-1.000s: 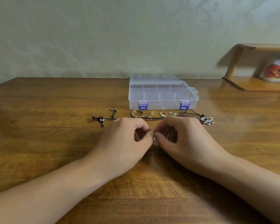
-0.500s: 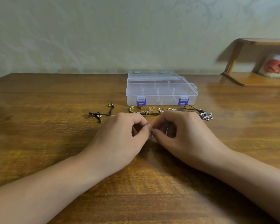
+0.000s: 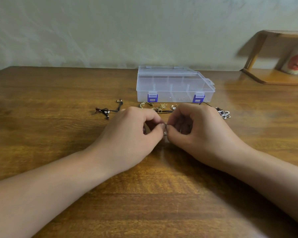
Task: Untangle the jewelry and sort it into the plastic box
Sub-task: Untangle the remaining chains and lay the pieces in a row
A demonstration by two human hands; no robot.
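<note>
- The left hand (image 3: 132,134) and the right hand (image 3: 194,133) are meeting fingertip to fingertip over the middle of the table (image 3: 41,134).
- Both hands are curling their fingers and pinching a small metal piece (image 3: 165,133) between thumb and forefinger; what kind of piece it is cannot be told, being mostly hidden.
- The box (image 3: 175,85) is sitting closed on the far side of the table, just beyond the hands, with two blue latches (image 3: 152,98) facing near.
- A row of jewelry is lying between the box and the hands: a gold ring (image 3: 145,104) to the left, a gold chain (image 3: 162,107) in a small heap beside it, and a small hoop (image 3: 173,107) just right of that.
- A black cord (image 3: 110,110) with beads is lying further left, apart from the row.
- A silver flower pendant (image 3: 224,114) is lying to the right of the right hand, on a dark cord running behind the knuckles.
- A wooden shelf (image 3: 273,78) is standing at the far right, with a blurred mug (image 3: 296,63) under its top.
</note>
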